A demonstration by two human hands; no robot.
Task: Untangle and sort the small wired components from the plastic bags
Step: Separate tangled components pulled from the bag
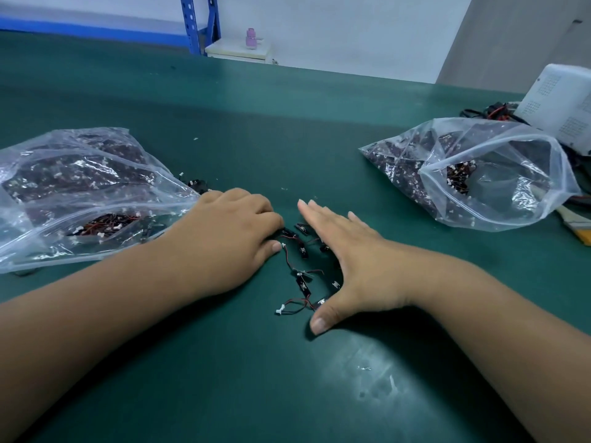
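Our right hand [348, 260] flat, pinning the wired components [303, 284]; left hand [233, 231] curled, grip unclear — let's tease one lead out slowly.

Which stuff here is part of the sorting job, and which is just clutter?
Job: left bag, right bag, loose wired components between left hand and right hand.

Lying about: white device, cable tangle beside it, brush at the right edge, pink bottle, blue rack.
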